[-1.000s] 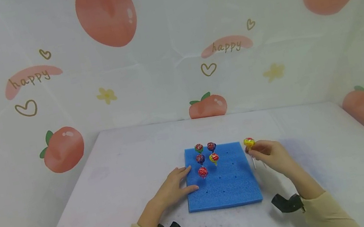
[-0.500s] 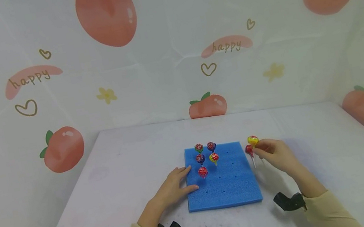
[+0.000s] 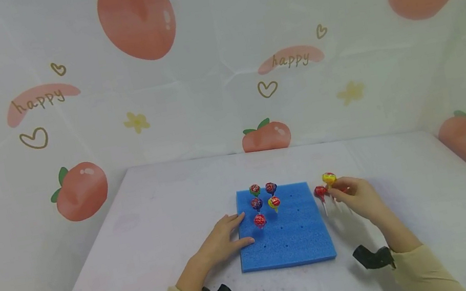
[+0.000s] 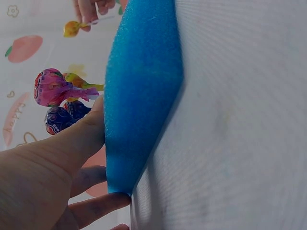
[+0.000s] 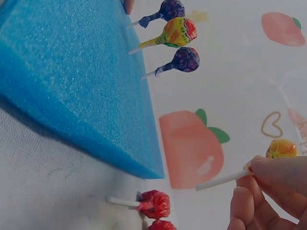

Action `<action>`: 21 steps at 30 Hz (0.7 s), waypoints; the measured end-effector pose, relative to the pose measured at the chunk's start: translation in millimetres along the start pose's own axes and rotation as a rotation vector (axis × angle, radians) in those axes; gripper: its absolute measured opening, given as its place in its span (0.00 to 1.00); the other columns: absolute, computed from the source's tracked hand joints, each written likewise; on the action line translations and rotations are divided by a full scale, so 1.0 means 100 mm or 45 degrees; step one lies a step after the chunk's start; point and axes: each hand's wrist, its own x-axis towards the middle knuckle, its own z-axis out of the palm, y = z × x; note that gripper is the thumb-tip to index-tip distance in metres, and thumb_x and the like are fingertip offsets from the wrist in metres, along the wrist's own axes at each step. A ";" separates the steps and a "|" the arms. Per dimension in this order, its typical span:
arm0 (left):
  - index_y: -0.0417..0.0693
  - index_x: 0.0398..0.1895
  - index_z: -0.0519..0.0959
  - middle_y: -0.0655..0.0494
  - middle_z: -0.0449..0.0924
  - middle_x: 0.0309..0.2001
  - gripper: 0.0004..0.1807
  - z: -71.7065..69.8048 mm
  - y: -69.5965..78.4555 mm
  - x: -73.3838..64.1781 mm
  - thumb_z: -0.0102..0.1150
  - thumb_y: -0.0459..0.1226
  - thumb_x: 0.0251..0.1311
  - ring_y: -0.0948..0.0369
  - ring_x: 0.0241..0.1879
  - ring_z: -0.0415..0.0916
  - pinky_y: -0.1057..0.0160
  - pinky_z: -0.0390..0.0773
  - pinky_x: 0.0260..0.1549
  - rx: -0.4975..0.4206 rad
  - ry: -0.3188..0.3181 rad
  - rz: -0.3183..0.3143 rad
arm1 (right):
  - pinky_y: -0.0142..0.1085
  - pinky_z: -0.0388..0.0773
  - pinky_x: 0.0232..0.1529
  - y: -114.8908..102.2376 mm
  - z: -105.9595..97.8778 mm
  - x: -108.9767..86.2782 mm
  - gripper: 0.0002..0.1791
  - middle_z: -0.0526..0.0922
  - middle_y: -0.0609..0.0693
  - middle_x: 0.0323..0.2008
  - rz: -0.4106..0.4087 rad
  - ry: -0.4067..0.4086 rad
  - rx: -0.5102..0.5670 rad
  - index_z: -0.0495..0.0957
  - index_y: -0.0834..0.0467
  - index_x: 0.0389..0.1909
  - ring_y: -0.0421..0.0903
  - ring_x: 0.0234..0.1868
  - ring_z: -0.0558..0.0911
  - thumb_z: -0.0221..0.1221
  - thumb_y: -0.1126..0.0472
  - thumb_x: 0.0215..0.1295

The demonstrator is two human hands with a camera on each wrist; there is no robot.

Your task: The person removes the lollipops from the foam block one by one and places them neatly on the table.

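My right hand [image 3: 359, 198] pinches a yellow-wrapped lollipop [image 3: 329, 178] just below its head, to the right of the blue foam board [image 3: 297, 246]. The white stick [image 5: 220, 181] of that lollipop points toward the board in the right wrist view. Spread along the board's left edge, my left hand [image 3: 219, 241] touches it with extended fingers and thumb. Several lollipops stand in the board's far left part, among them a red one [image 3: 260, 221], a yellow one [image 3: 274, 202] and a purple one [image 3: 256, 204]. Small holes dot the rest of the board.
On the white table [image 3: 155, 206], a red lollipop [image 3: 320, 191] lies right of the board, close to my right fingers. A second red lollipop [image 5: 162, 225] is partly cut off in the right wrist view. A patterned cloth [image 3: 205, 93] hangs behind the table.
My right hand has moved slightly right, away from the board, carrying the yellow lollipop. The red lollipop beside the board has come into fuller view. The left hand stays put.
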 end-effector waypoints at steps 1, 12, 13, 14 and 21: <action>0.45 0.68 0.62 0.41 0.62 0.68 0.39 0.00 0.00 0.00 0.59 0.52 0.57 0.41 0.70 0.52 0.40 0.58 0.65 0.003 0.000 0.001 | 0.27 0.75 0.30 0.00 0.00 0.00 0.15 0.81 0.66 0.45 0.002 -0.001 -0.003 0.77 0.68 0.45 0.48 0.36 0.81 0.57 0.60 0.65; 0.45 0.68 0.62 0.41 0.62 0.68 0.39 0.01 -0.02 0.01 0.59 0.53 0.56 0.41 0.70 0.51 0.40 0.58 0.65 0.003 -0.004 -0.009 | 0.35 0.81 0.36 0.04 -0.04 0.00 0.18 0.79 0.67 0.47 0.078 0.005 -0.045 0.76 0.68 0.48 0.50 0.35 0.82 0.56 0.58 0.66; 0.45 0.68 0.62 0.41 0.62 0.68 0.39 0.02 -0.02 0.01 0.59 0.53 0.56 0.41 0.70 0.51 0.40 0.58 0.65 0.004 -0.004 -0.008 | 0.37 0.81 0.37 0.05 -0.04 0.00 0.18 0.79 0.67 0.48 0.085 0.005 -0.053 0.76 0.68 0.49 0.50 0.36 0.82 0.56 0.58 0.66; 0.45 0.68 0.62 0.41 0.62 0.68 0.39 0.02 -0.02 0.01 0.59 0.53 0.56 0.41 0.70 0.51 0.40 0.58 0.65 0.004 -0.003 -0.007 | 0.39 0.82 0.39 0.06 -0.04 0.00 0.18 0.79 0.67 0.48 0.093 0.005 -0.059 0.75 0.68 0.49 0.51 0.36 0.83 0.55 0.58 0.66; 0.45 0.68 0.62 0.41 0.62 0.67 0.39 0.01 -0.02 0.01 0.59 0.53 0.56 0.41 0.70 0.52 0.40 0.58 0.65 0.003 0.000 0.005 | 0.44 0.82 0.41 0.12 -0.07 0.01 0.19 0.78 0.68 0.49 0.124 -0.005 -0.083 0.74 0.68 0.51 0.54 0.39 0.82 0.54 0.58 0.67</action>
